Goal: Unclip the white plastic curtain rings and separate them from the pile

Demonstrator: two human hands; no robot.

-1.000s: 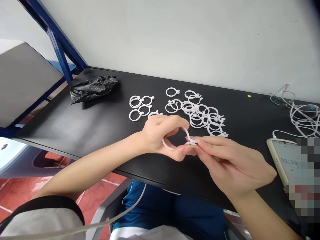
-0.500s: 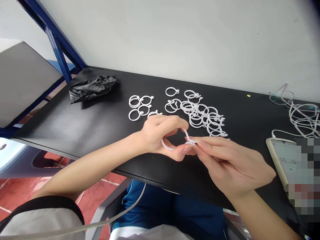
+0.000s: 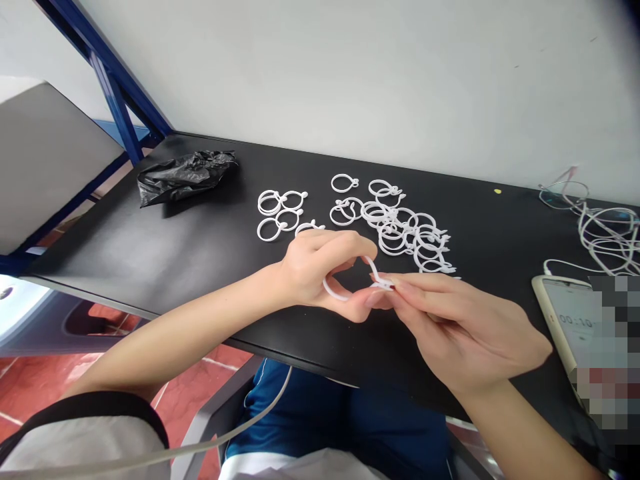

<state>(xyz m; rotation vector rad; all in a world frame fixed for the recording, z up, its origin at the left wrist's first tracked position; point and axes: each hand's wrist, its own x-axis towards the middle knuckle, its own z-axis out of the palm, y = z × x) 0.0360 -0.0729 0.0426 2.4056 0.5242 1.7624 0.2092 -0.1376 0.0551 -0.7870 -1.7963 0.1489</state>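
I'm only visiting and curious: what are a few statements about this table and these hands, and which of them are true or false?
1. The left hand and the right hand pinch one white ring between them. True.
2. The black plastic bag lies right beside the phone. False: the bag lies at the far left end of the table, and the phone at its near right.
3. A heap of loose rings lies on the table beyond the hands. True.
4. The table top is white. False: it is black, and only the rings are white.
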